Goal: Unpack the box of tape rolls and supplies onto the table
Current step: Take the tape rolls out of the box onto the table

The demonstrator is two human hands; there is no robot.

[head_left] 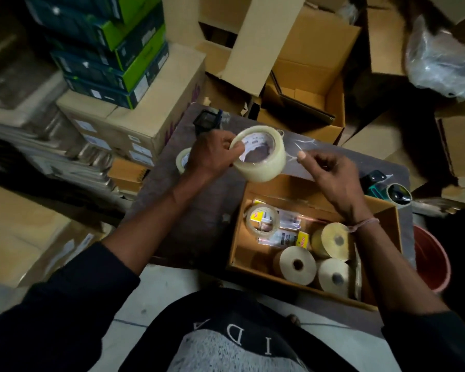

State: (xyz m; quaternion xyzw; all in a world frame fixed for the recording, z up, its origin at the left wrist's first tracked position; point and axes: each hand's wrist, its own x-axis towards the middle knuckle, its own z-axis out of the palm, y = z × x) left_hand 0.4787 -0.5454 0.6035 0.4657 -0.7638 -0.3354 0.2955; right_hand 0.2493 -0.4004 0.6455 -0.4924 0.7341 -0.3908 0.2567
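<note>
Cartons crowd a dim storeroom around a grey table [199, 210]. From the head view, the left hand [212, 154] grips a clear tape roll [258, 154] above the table's far part, thumb hooked through its core. The right hand [333, 178] pinches what looks like thin wrapping film [304, 146], drawn off the roll. Below it, the open box [387, 226] sits on the table, holding another tape roll [262, 220], small packets [287, 232] and three paper rolls [297, 264]. One roll [182, 159] already lies on the table behind the left hand. Risks, as I judge them: the film may snag and tug the roll loose from the thumb hold, or a roll set on edge may run off the table.
</note>
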